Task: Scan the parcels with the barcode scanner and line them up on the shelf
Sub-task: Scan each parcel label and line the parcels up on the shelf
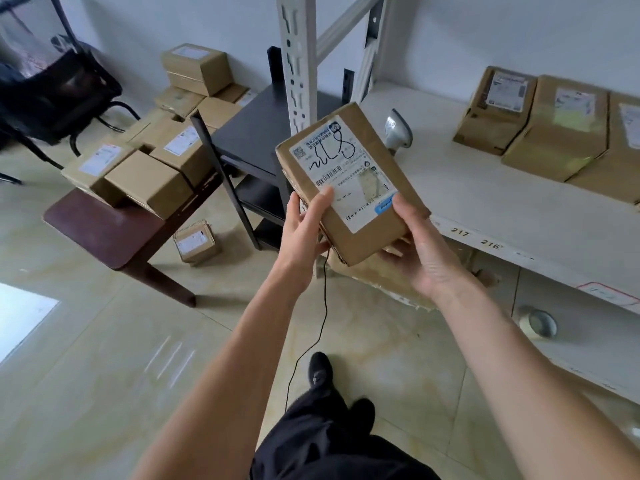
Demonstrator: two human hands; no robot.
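I hold a brown cardboard parcel in both hands, tilted, its white label with black handwriting facing up. My left hand grips its near left edge, thumb on the label. My right hand supports the near right corner from below. The grey barcode scanner stands on the white shelf just behind the parcel, its black cable hanging down to the floor. Three brown parcels stand in a row at the back right of the shelf.
A dark brown table at left carries several cardboard boxes. One small box lies on the floor beneath it. A black rack stands beside the shelf's upright post. A black chair is far left. A tape roll sits on the lower shelf.
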